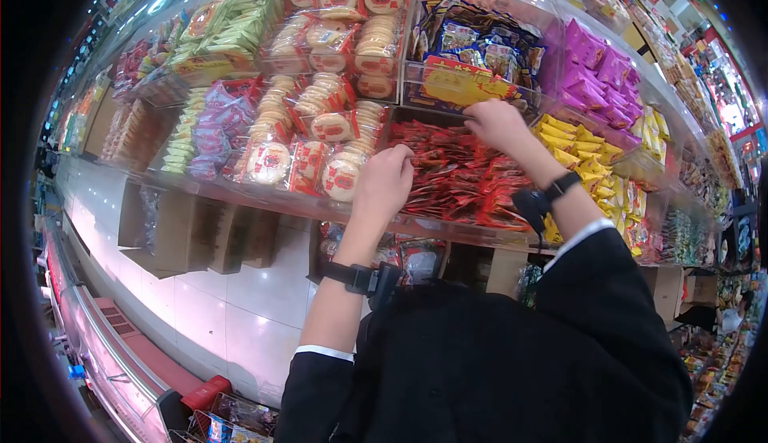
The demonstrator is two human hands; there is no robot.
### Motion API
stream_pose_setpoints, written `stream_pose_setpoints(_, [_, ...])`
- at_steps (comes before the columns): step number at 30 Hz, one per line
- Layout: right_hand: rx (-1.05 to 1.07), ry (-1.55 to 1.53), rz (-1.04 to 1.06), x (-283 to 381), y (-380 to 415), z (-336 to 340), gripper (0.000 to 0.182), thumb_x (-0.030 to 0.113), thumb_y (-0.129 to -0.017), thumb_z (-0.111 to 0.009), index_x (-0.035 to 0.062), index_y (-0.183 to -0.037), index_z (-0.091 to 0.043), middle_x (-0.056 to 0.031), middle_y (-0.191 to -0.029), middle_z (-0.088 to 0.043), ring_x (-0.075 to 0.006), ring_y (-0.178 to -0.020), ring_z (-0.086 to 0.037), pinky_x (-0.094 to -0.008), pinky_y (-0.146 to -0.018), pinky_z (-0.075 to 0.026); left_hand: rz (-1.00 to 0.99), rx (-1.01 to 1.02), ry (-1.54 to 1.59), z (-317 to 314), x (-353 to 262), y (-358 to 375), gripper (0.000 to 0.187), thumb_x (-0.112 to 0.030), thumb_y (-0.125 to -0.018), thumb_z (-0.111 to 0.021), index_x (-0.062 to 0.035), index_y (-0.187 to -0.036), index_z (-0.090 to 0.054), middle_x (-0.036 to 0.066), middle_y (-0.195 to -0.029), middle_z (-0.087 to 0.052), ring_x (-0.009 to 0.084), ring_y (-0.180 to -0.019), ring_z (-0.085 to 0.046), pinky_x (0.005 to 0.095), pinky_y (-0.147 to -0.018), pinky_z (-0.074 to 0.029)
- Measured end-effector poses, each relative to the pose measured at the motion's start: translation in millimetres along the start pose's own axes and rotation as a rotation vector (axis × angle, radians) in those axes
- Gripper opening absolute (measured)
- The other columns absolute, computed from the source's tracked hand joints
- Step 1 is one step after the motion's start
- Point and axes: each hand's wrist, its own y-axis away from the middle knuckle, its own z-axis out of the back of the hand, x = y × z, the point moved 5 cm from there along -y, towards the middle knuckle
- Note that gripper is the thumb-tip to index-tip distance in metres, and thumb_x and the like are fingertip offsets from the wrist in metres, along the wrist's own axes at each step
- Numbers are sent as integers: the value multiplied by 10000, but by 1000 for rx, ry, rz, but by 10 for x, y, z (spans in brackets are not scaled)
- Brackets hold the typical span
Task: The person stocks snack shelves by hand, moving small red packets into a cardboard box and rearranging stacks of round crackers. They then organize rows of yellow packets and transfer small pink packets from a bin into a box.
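Note:
My left hand (385,177) is over the left edge of the bin of red packets (456,173), its fingers curled; whatever they may hold is hidden. Further right, my right hand (498,123) reaches over the back of the same bin, just below a yellow and red label (464,81), with its fingers bent down and their tips partly hidden. Round white crackers in clear and red wrappers (340,175) lie to the left of my left hand. Yellow packets (592,167) fill the bin to the right of the red ones.
Behind the red packets are dark blue packets (500,55), with purple packets (596,71) to their right. Clear bin walls divide the display. Cardboard boxes (180,231) stand below its front edge at the left. A red basket (206,393) is at the lower left.

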Motion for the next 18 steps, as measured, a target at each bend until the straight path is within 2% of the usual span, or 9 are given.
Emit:
stream_pose_setpoints(2, [-189, -200, 7, -115, 341, 446, 192, 165, -869, -676, 55, -1014, -735, -148, -935, -727, -299, -774, -712, -396, -694, -563, -25, -22, -15, -1, 10, -7, 129, -85, -900, -610, -9, -982, -674, 192, -891, -697, 350, -827, -686, 411, -723, -534])
stream_pose_setpoints(4, [-343, -406, -169, -310, 860, 888, 193, 150, -883, -692, 54, -1043, -738, -129, -911, -739, -218, -674, -702, -330, -639, -543, -27, -18, 8, -24, 50, -13, 130, -89, -908, -610, -9, -987, -674, 187, -886, -700, 337, -820, -691, 398, -714, -533])
stream_pose_setpoints(6, [-633, -581, -365, -809, 1497, 1009, 174, 112, -915, -689, 10, -1050, -730, -44, -845, -743, -59, -625, -608, -226, -568, -480, -29, -5, 5, -35, 81, -9, 136, -98, -923, -611, -13, -1006, -677, 164, -883, -709, 293, -809, -700, 369, -701, -532])
stream_pose_setpoints(9, [-932, -435, -747, -1569, 2703, 1003, 181, 150, -949, -662, 6, -1033, -732, -46, -847, -735, -32, -632, -600, -215, -544, -469, -25, 59, -20, -21, 103, 39, 151, -103, -938, -613, -22, -1043, -685, 120, -901, -719, 207, -815, -694, 325, -705, -528])
stream_pose_setpoints(12, [-1070, -374, -1017, -2107, 3929, 626, 225, 165, -955, -649, -17, -1072, -711, -92, -818, -729, -63, -646, -643, -235, -553, -492, 153, 110, 28, -21, 53, 29, 169, -119, -957, -625, -14, -1073, -689, 74, -877, -705, 158, -804, -665, 297, -720, -522])
stream_pose_setpoints(13, [-1092, -360, -1107, -2143, 4217, 494, 254, 176, -944, -661, -28, -1090, -701, -117, -824, -732, -84, -652, -662, -254, -562, -506, 80, 85, -38, -21, 84, 22, 158, -99, -968, -597, -6, -1068, -676, 88, -837, -679, 147, -749, -643, 290, -706, -516])
stream_pose_setpoints(15, [-840, -322, -1387, -2444, 4790, 97, 342, 229, -900, -706, -44, -1107, -688, -161, -859, -737, -147, -691, -703, -308, -599, -541, 164, 108, 55, -42, 203, 13, 165, -85, -959, -625, 26, -1074, -666, 72, -875, -681, 122, -786, -645, 264, -713, -514])
stream_pose_setpoints(16, [-852, -316, -1406, -2495, 4899, 85, 342, 229, -900, -706, -44, -1107, -688, -161, -859, -737, -147, -691, -703, -308, -599, -541, 147, 103, 51, -37, 264, 12, 158, -71, -967, -617, 37, -1073, -662, 70, -890, -683, 107, -782, -633, 247, -705, -510])
stream_pose_setpoints(18, [-707, -402, -1548, -2628, 5057, -52, 380, 252, -854, -733, -14, -1123, -693, -192, -879, -738, -240, -773, -731, -375, -689, -563, 203, 78, 61, -28, 229, 9, 150, -46, -980, -591, 41, -1078, -664, 40, -860, -656, 75, -754, -610, 212, -681, -506])
